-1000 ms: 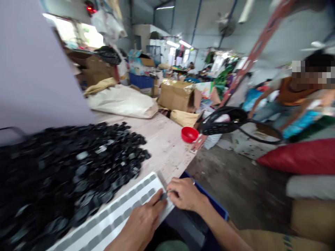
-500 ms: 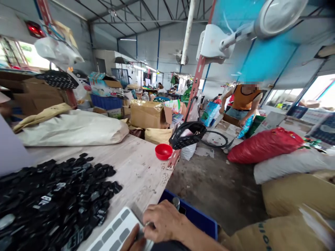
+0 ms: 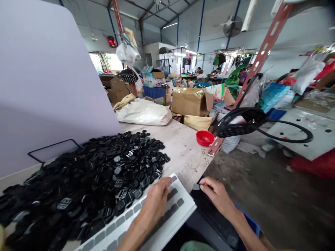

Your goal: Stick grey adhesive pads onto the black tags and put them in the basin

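A white sheet stack [image 3: 187, 205] with rows of grey rounded pieces lies at the table's front edge. My left hand [image 3: 158, 193] rests over its upper part, fingers curled down at the sheet; what they hold, if anything, is hidden. Right of the stack, my right hand [image 3: 216, 193] pinches a small grey piece [image 3: 196, 187] between thumb and fingers, above a dark surface and a blue bin [image 3: 248, 223]. A large heap of small black pieces [image 3: 91, 177], some with white lettering, spreads over the table to the left.
A red bowl [image 3: 205, 138] sits at the table's [image 3: 180, 143] far right corner. Behind are a white sack [image 3: 146, 111] and a cardboard box [image 3: 188, 101]. A black bag [image 3: 240, 122] hangs by a red post [image 3: 267, 42]. A pale panel [image 3: 52, 76] stands left.
The view has turned left, and the person in orange is out of it. My hands, close together before, are now apart, the left over the sheet and the right beside it with a grey piece.
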`<action>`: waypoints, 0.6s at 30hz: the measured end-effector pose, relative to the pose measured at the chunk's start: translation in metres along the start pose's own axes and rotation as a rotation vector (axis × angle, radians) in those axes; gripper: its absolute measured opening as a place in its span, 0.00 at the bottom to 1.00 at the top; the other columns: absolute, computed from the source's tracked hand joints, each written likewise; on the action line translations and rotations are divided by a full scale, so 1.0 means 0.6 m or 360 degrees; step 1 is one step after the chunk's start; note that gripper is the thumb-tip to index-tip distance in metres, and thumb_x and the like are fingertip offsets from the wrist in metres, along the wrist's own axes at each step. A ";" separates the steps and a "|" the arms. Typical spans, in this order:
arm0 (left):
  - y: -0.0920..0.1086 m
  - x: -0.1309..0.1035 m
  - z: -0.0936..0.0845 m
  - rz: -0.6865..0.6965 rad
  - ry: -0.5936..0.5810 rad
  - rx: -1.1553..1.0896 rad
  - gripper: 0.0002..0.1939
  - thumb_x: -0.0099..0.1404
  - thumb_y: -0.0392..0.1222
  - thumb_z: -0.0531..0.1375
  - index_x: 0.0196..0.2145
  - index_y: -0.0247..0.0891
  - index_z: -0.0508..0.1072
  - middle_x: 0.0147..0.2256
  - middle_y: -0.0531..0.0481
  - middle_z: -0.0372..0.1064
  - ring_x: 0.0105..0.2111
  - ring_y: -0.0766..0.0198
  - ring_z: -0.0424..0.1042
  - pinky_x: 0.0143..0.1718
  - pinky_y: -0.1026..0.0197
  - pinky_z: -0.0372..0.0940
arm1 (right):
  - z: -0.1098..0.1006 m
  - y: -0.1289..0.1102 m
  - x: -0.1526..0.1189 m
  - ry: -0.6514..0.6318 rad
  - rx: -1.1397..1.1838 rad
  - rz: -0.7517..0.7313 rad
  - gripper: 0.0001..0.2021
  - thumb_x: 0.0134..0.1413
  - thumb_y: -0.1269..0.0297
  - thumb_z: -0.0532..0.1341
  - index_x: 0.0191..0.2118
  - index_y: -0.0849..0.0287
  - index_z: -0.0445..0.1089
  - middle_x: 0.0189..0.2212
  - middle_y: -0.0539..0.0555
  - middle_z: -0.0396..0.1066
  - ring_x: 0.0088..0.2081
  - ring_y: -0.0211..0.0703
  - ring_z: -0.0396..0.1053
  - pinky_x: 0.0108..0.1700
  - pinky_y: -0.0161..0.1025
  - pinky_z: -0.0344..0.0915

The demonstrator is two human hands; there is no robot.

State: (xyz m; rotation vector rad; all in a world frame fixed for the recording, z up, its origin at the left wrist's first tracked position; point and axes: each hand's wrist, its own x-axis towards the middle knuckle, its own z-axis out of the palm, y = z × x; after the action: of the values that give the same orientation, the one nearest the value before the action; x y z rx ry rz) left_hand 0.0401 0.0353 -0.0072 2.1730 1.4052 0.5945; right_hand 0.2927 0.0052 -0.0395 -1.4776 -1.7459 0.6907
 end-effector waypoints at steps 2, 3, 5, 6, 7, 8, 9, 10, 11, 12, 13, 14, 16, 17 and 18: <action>-0.030 0.026 -0.009 0.0002 0.0103 0.0174 0.18 0.65 0.34 0.43 0.48 0.36 0.67 0.45 0.42 0.70 0.46 0.58 0.69 0.49 0.56 0.63 | 0.004 -0.001 0.000 0.0016 0.0020 0.0023 0.08 0.58 0.64 0.54 0.32 0.57 0.69 0.28 0.50 0.70 0.31 0.40 0.67 0.35 0.35 0.60; -0.046 0.039 -0.012 -0.0006 0.0129 0.0238 0.18 0.66 0.35 0.43 0.48 0.35 0.66 0.47 0.39 0.69 0.47 0.55 0.68 0.50 0.53 0.62 | 0.006 -0.003 0.000 0.0023 0.0024 0.0033 0.08 0.58 0.65 0.54 0.33 0.58 0.70 0.29 0.50 0.71 0.32 0.40 0.67 0.36 0.35 0.61; -0.076 0.062 -0.011 -0.0054 0.0135 0.0456 0.17 0.65 0.39 0.47 0.49 0.34 0.65 0.47 0.37 0.68 0.48 0.51 0.68 0.49 0.53 0.62 | 0.010 -0.008 0.001 0.0026 0.0021 0.0052 0.08 0.57 0.67 0.55 0.34 0.57 0.71 0.30 0.50 0.72 0.33 0.39 0.68 0.38 0.34 0.61; -0.088 0.072 -0.010 -0.0088 0.0090 0.0617 0.17 0.65 0.41 0.48 0.49 0.34 0.65 0.45 0.37 0.69 0.47 0.50 0.69 0.47 0.53 0.63 | 0.011 -0.010 0.002 0.0027 0.0016 0.0062 0.07 0.57 0.68 0.56 0.34 0.57 0.72 0.31 0.49 0.73 0.34 0.38 0.69 0.38 0.33 0.61; -0.100 0.080 -0.008 -0.0101 0.0030 0.0720 0.17 0.66 0.41 0.47 0.49 0.34 0.65 0.44 0.37 0.69 0.45 0.49 0.70 0.45 0.53 0.64 | 0.013 -0.011 0.003 0.0022 0.0011 0.0072 0.07 0.56 0.69 0.57 0.34 0.57 0.72 0.31 0.48 0.73 0.34 0.37 0.69 0.39 0.32 0.62; -0.108 0.087 -0.006 -0.0093 0.0009 0.0781 0.18 0.66 0.41 0.45 0.49 0.34 0.65 0.45 0.37 0.69 0.44 0.49 0.71 0.44 0.53 0.64 | 0.014 -0.012 0.004 0.0016 0.0007 0.0083 0.06 0.55 0.70 0.57 0.33 0.57 0.72 0.31 0.48 0.73 0.34 0.37 0.69 0.39 0.32 0.62; -0.114 0.091 -0.005 -0.0097 -0.0013 0.0815 0.18 0.66 0.41 0.45 0.50 0.34 0.64 0.46 0.37 0.69 0.43 0.49 0.72 0.43 0.53 0.65 | 0.014 -0.012 0.005 0.0012 0.0005 0.0093 0.06 0.55 0.70 0.58 0.33 0.57 0.72 0.31 0.48 0.74 0.34 0.37 0.70 0.38 0.31 0.62; -0.116 0.094 -0.006 -0.0101 -0.0034 0.0819 0.18 0.67 0.42 0.45 0.49 0.35 0.64 0.46 0.38 0.69 0.43 0.49 0.72 0.42 0.53 0.65 | 0.015 -0.012 0.005 0.0007 0.0007 0.0101 0.06 0.54 0.70 0.58 0.33 0.57 0.73 0.30 0.48 0.74 0.33 0.36 0.70 0.38 0.31 0.62; -0.116 0.095 -0.009 -0.0112 -0.0053 0.0815 0.18 0.66 0.43 0.45 0.49 0.35 0.65 0.46 0.39 0.69 0.43 0.50 0.72 0.41 0.54 0.65 | 0.016 -0.012 0.005 0.0004 0.0012 0.0107 0.06 0.54 0.71 0.58 0.33 0.58 0.73 0.30 0.48 0.73 0.33 0.36 0.70 0.38 0.31 0.62; -0.113 0.095 -0.012 -0.0128 -0.0078 0.0812 0.17 0.66 0.44 0.46 0.48 0.36 0.65 0.45 0.40 0.69 0.43 0.50 0.72 0.40 0.55 0.65 | 0.016 -0.012 0.004 0.0002 0.0019 0.0111 0.06 0.54 0.71 0.58 0.33 0.58 0.72 0.30 0.48 0.73 0.33 0.37 0.70 0.38 0.31 0.62; -0.109 0.095 -0.016 -0.0145 -0.0105 0.0812 0.16 0.66 0.44 0.46 0.46 0.37 0.66 0.45 0.41 0.70 0.43 0.51 0.72 0.40 0.56 0.65 | 0.017 -0.012 0.004 0.0000 0.0027 0.0113 0.06 0.55 0.71 0.58 0.33 0.58 0.72 0.30 0.48 0.73 0.33 0.37 0.69 0.38 0.31 0.62; -0.104 0.095 -0.019 -0.0161 -0.0127 0.0822 0.16 0.65 0.44 0.47 0.46 0.37 0.67 0.45 0.41 0.69 0.43 0.51 0.72 0.39 0.56 0.65 | 0.018 -0.012 0.005 -0.0001 0.0036 0.0112 0.06 0.55 0.71 0.57 0.33 0.58 0.72 0.30 0.48 0.73 0.33 0.37 0.69 0.38 0.32 0.61; -0.096 0.098 -0.022 -0.0191 -0.0149 0.0884 0.16 0.65 0.43 0.46 0.46 0.37 0.68 0.46 0.40 0.68 0.42 0.52 0.73 0.38 0.56 0.65 | 0.020 -0.012 0.007 -0.0002 0.0051 0.0105 0.06 0.55 0.71 0.57 0.33 0.58 0.72 0.30 0.48 0.72 0.34 0.37 0.69 0.38 0.32 0.61; -0.094 0.100 -0.023 -0.0196 -0.0161 0.0922 0.17 0.66 0.43 0.45 0.45 0.36 0.68 0.46 0.40 0.68 0.41 0.51 0.73 0.38 0.56 0.65 | 0.021 -0.012 0.009 -0.0005 0.0057 0.0099 0.06 0.55 0.71 0.57 0.33 0.58 0.72 0.30 0.48 0.72 0.33 0.37 0.69 0.37 0.32 0.60; -0.093 0.103 -0.022 -0.0190 -0.0174 0.0955 0.17 0.66 0.43 0.45 0.43 0.36 0.69 0.45 0.39 0.69 0.41 0.51 0.73 0.37 0.55 0.65 | 0.022 -0.013 0.010 -0.0009 0.0063 0.0092 0.06 0.54 0.71 0.57 0.33 0.58 0.72 0.30 0.48 0.72 0.33 0.37 0.68 0.37 0.32 0.60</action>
State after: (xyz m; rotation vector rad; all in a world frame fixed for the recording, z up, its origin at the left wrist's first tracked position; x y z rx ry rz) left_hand 0.0160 0.1142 -0.0245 2.4856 1.8037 -0.0055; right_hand 0.2768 0.0105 -0.0400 -1.5058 -1.6897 0.7555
